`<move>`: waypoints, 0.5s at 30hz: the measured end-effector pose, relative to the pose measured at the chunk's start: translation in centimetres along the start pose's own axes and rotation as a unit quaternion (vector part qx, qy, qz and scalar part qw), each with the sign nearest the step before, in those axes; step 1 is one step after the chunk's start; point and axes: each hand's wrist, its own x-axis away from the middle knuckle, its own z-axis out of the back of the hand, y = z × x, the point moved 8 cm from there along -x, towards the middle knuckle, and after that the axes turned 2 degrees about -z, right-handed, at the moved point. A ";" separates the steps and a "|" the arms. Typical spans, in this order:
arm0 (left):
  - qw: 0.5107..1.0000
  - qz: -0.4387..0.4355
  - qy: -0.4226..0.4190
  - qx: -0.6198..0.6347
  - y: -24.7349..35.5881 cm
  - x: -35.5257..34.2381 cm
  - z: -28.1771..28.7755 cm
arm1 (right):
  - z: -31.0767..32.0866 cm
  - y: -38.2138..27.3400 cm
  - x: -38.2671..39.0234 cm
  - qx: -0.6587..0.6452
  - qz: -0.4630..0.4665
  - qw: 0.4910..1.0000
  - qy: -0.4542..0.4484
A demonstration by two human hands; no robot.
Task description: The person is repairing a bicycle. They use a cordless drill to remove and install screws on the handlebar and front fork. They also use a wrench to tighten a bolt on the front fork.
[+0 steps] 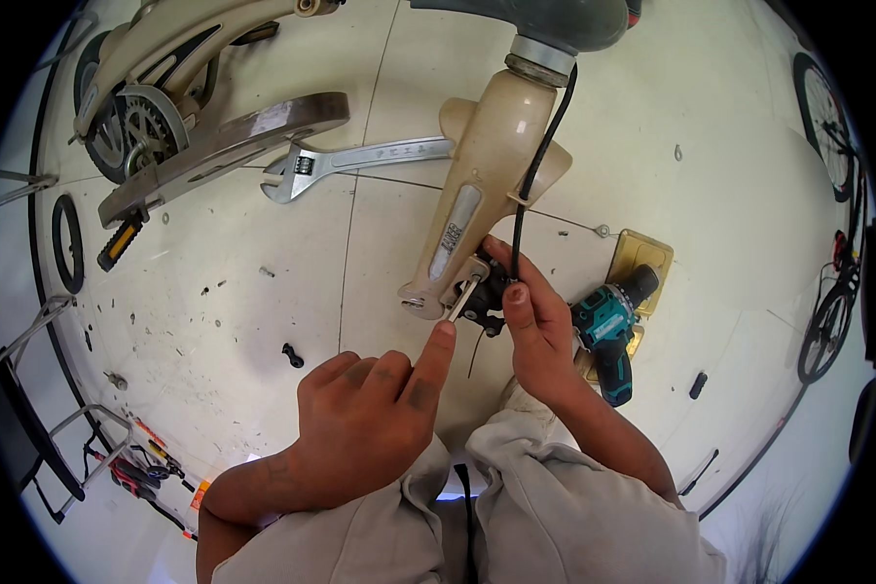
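Left hand (365, 414): index finger (435, 355) against silver key (464, 298), grip unclear. Right hand (540, 341): fingers (543, 290) gripping black caliper (494, 291) beside fork (472, 185).

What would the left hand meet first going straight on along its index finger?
Likely the thin tool: the left hand may already touch its lower end, though depth is unclear.

Beige fork (472, 185): glossy, with a pale elongated label; slanted, its narrow end just beyond the left grip (370, 414). Brake mechanism (477, 311): black, beside that end, between thumb and fingers of the right grip (540, 341). Black cable (529, 180): runs along the fork, away from the right grip. Thin wire (476, 352): protrudes between both grips. Slim tool (462, 300): pale metal, slanted, near end at the left grip's index fingertip.
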 end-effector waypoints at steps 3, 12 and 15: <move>1.000 0.013 -0.014 0.013 -0.3 -0.6 0.3 | 0.2 0.3 0.0 0.039 -0.032 0.999 -0.006; 0.899 0.196 0.089 0.382 -4.9 1.8 -4.6 | 1.6 1.3 0.0 -0.007 -0.046 0.999 0.025; 0.817 0.348 0.087 0.452 -8.1 4.1 -7.1 | 2.2 1.6 -0.2 0.025 -0.024 0.999 0.040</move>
